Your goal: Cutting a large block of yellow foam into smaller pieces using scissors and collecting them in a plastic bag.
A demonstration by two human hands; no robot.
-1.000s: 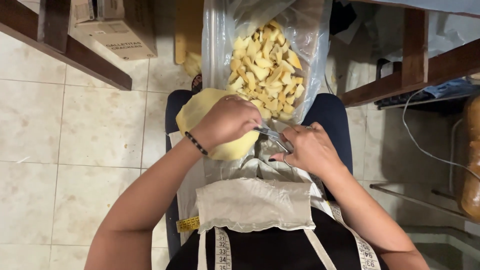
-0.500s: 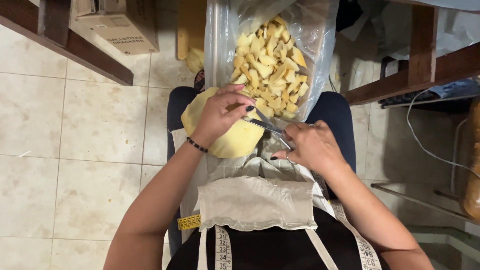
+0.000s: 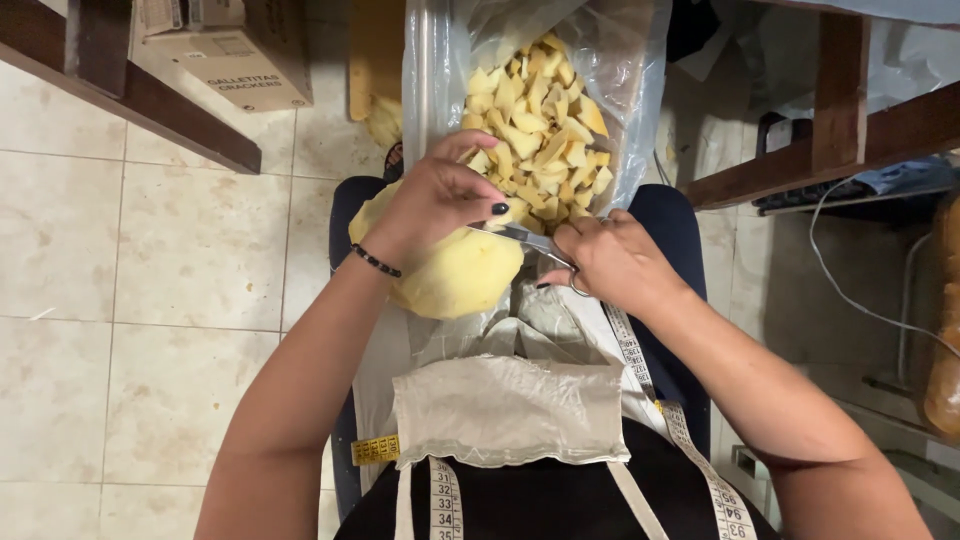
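My left hand grips a big pale-yellow foam piece held over my lap. My right hand is closed on the handles of metal scissors, whose blades point left and meet the foam's upper edge under my left thumb. Just beyond both hands stands a clear plastic bag, open at the top and filled with several small yellow foam chunks. A black bead bracelet circles my left wrist.
A cardboard box sits on the tiled floor at upper left beside a dark wooden beam. A wooden frame and white cable lie at right. A measuring tape hangs over my apron.
My left hand has turned the foam piece slightly and shifted along its top edge. The scissors stay at the foam's edge near the bag.
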